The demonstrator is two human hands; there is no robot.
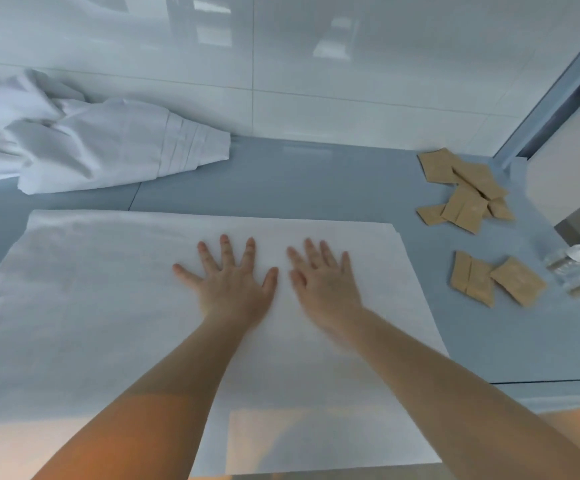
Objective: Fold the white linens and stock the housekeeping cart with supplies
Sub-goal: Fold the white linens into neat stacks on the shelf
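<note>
A large white linen point(101, 306) lies spread flat on the grey table, its far edge straight and its right edge doubled. My left hand point(233, 282) presses flat on it near the middle with fingers spread. Just to the right, my right hand point(323, 282) also lies flat on the cloth, fingers straight. A second white linen point(84, 150) sits crumpled at the far left against the wall.
Several tan paper packets point(465, 188) lie scattered at the far right, with two more point(496, 282) nearer. Small clear bottles point(572, 271) stand at the right edge beside a grey cart frame point(558, 95). A glossy white wall point(316, 64) backs the grey table point(299, 181).
</note>
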